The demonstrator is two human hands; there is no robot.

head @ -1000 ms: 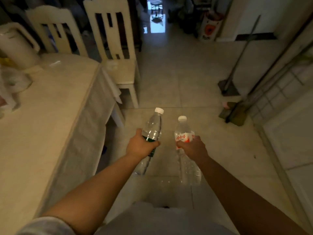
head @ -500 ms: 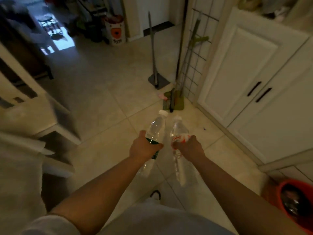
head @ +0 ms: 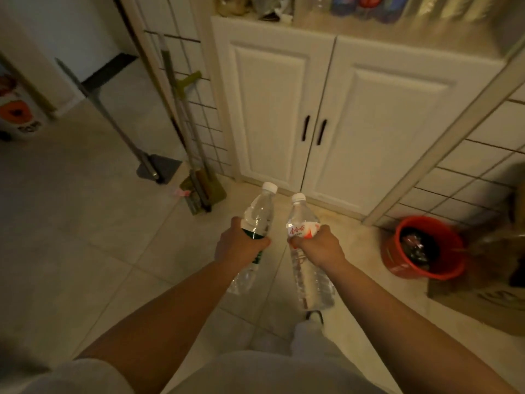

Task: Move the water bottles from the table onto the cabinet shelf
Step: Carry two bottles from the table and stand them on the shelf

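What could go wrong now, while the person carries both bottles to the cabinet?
Both hands are full: the left hand grips the green-label bottle and the right hand the red-label bottle, so neither can clear space. The shelf above the doors already looks crowded. The red bucket may trip a foot.

Red bucket (head: 397, 260) on tiled floor (head: 85, 237); mops (head: 196, 177) lean against wall grid

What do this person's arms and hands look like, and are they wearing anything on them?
Both forearms are bare from the upper arm down. The left hand and right hand carry no gloves, and no rings, watch or bracelets show from this angle. A short, light-coloured sleeve covers the left upper arm at the bottom corner of the view; the right sleeve is out of frame.
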